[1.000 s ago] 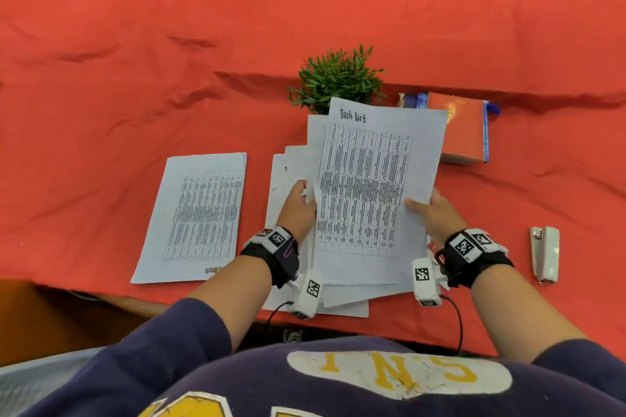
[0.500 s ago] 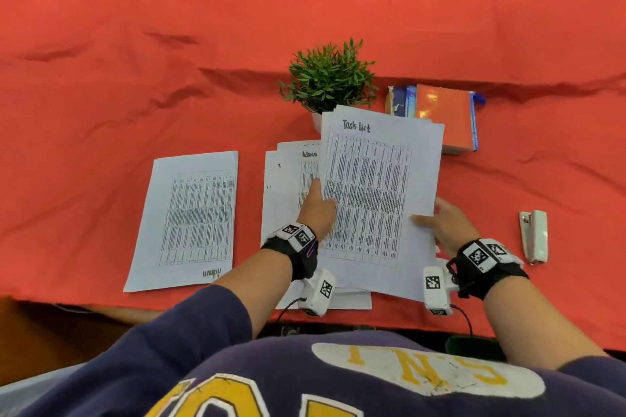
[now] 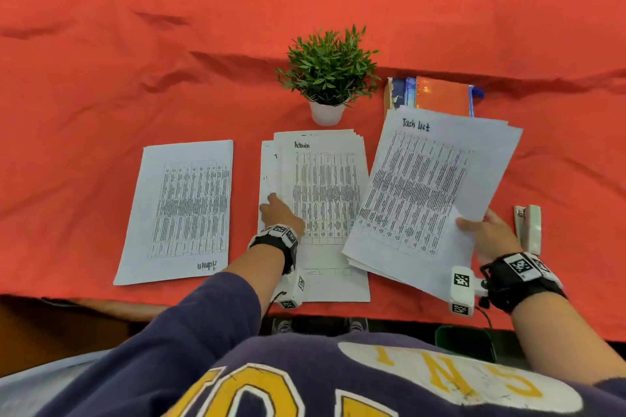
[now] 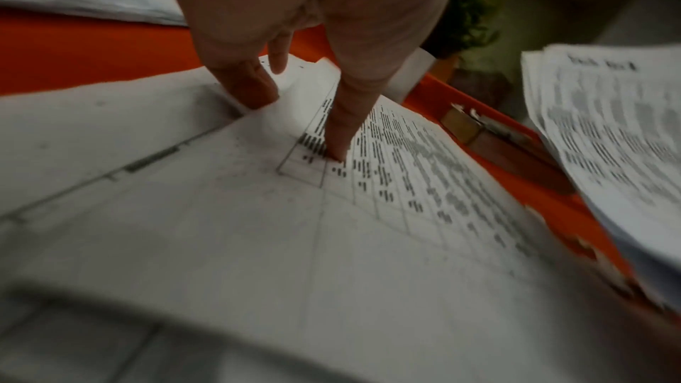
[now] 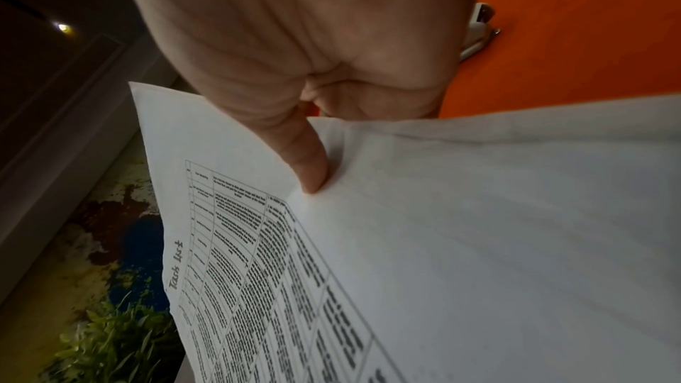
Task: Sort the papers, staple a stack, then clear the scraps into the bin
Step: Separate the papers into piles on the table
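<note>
**Papers split, stapler waiting on the right**

Fingers (image 5: pixel 308 168) of the right hand (image 3: pixel 487 237) pinched the lower right edge of the Task List stack (image 3: pixel 430 193), thumb on top, the rest underneath and out of sight. That stack was several sheets deep, edges slightly fanned, and it sat tilted, its head leaning away to the right, partly covering the orange books (image 3: pixel 440 95) behind it. Just beyond the right hand, on the outside, lay the stapler (image 3: pixel 528 228), pale and narrow, long axis running away from the person, near the knuckles but not touching. That was the relation to watch: the right hand was by far the nearer one, though it would likely have to give up the sheets or hand them over to reach it.

Across the gap, the left hand (image 3: pixel 281 213) pressed down with straight fingers on the Admin stack (image 3: pixel 325 186), pinning it flat on the red cloth (image 3: pixel 101 78); nothing was gripped there. Its sheets looked loosely squared, a few edges peeking out at the left. Further left lay a single sheet (image 3: pixel 183 210), turned the other way round. Behind the middle pile stood the potted plant (image 3: pixel 327 71).
</note>
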{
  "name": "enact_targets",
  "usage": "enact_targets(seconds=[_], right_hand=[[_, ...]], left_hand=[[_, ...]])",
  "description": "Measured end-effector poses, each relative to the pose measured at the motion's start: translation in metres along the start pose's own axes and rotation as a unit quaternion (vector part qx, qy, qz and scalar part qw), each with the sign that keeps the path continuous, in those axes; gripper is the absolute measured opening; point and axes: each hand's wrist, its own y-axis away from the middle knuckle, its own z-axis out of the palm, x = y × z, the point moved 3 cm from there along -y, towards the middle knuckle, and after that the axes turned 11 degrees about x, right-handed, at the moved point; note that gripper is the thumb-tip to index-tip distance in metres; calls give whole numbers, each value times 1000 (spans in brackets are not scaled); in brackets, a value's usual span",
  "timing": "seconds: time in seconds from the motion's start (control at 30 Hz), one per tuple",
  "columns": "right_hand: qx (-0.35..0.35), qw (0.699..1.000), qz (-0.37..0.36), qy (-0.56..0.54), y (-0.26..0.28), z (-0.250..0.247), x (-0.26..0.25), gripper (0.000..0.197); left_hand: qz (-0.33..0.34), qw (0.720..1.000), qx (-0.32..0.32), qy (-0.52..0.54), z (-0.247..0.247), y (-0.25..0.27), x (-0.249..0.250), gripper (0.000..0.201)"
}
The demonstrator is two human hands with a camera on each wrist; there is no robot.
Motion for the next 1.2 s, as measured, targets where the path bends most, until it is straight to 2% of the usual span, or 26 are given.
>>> enact_targets(seconds=[0.07,0.17,0.3,0.47,0.73,0.9,1.03,1.13,1.2], right_hand=[[0,1000,6,-7,2,0,-3,36],[-7,1000,14,-11,3,2,-5,35],[-5,1000,16,-15,2,5,-5,34],[-22,999,28,-30,2,10,-10,36],[-16,1000,19,-1,0,13,-12,31],[-11,1000,22,4,-17,3,-3,42],[-13,999,26,20,-20,0,-3,38],[-14,999,30,25,-20,0,-6,34],[-15,999,31,32,-21,0,-8,32]], left_hand=[[-14,1000,-1,14,-4,-3,0,73],[22,998,11,53,-10,-6,-2,62],[78,996,13,49,-16,-5,-3,43],[129,991,14,32,-6,5,6,34],[106,989,43,-99,9,9,8,41],[69,996,30,-52,11,2,10,41],[10,997,-4,-71,3,-8,11,45],[0,994,-23,-108,-2,-15,11,49],[2,996,-16,-88,-2,-17,13,48]])
